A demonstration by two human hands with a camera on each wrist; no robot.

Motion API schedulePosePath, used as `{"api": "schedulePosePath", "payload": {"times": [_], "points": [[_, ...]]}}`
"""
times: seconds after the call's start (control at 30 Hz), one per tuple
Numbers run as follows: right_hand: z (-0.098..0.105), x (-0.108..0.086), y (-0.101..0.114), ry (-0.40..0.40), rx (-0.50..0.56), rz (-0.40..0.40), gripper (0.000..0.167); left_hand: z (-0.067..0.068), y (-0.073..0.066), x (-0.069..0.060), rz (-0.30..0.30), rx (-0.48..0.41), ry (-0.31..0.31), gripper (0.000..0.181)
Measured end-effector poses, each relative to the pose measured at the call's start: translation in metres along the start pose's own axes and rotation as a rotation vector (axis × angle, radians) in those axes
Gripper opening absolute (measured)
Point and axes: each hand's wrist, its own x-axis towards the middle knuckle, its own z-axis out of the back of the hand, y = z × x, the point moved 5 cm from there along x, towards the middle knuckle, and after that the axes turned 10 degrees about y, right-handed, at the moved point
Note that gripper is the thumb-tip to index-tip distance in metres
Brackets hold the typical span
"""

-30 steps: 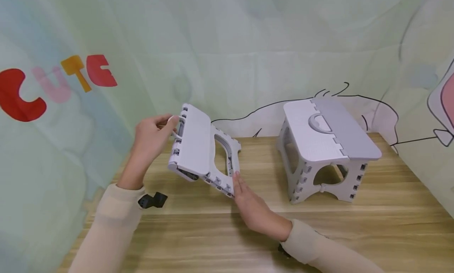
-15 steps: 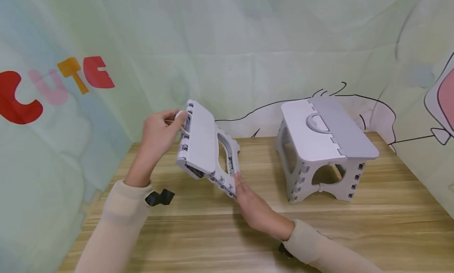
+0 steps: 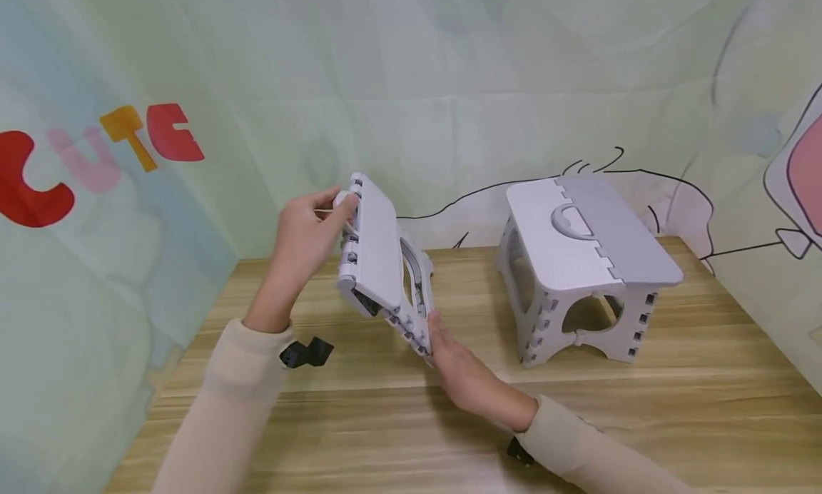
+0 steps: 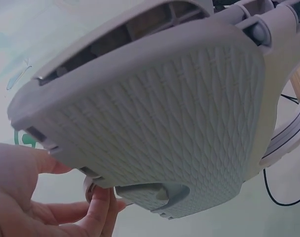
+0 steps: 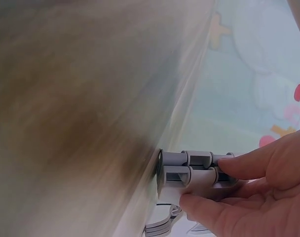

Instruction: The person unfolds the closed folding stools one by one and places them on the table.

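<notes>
A partly folded white-and-grey folding stool [image 3: 377,248] stands tilted over the table in the head view. At its upper left, my left hand [image 3: 308,230] holds the carry handle, thumb on top. My right hand [image 3: 467,374] grips the lower edge of the leg panel near the tabletop. The left wrist view brings the textured seat half [image 4: 165,113] close, with the handle cut-out [image 4: 155,192] beside the fingers. In the right wrist view, thumb and fingers pinch the hinged leg end [image 5: 189,173] from both sides. Part of the handle is hidden behind the left fingers.
On the right of the wood-grain table [image 3: 379,422] stands a second folding stool [image 3: 546,258], unfolded and upright. A printed curtain [image 3: 359,73] hangs behind the table and along both sides. Small black devices [image 3: 307,353] sit at the wrists.
My left hand has moved right and slightly up with the handle, bringing the stool's seat more upright and nearer the leg panel. The right hand has stayed almost in place.
</notes>
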Motion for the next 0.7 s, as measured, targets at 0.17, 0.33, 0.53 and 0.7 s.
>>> {"api": "schedulePosePath", "payload": {"times": [0.17,0.33,0.53,0.7], "points": [[0.003,-0.001,-0.001,0.006,0.037,-0.010,0.065,-0.005,-0.005,0.003,-0.001,-0.038,0.012,0.064],[0.004,-0.001,-0.004,0.001,0.045,0.000,0.065,-0.010,-0.012,0.005,-0.005,-0.067,0.033,0.064],[0.003,-0.003,-0.008,-0.012,0.087,0.016,0.064,-0.019,-0.017,0.009,-0.018,-0.110,0.053,0.063],[0.003,-0.005,-0.011,-0.018,0.109,0.031,0.063,-0.026,-0.022,0.012,-0.033,-0.130,0.060,0.060]]}}
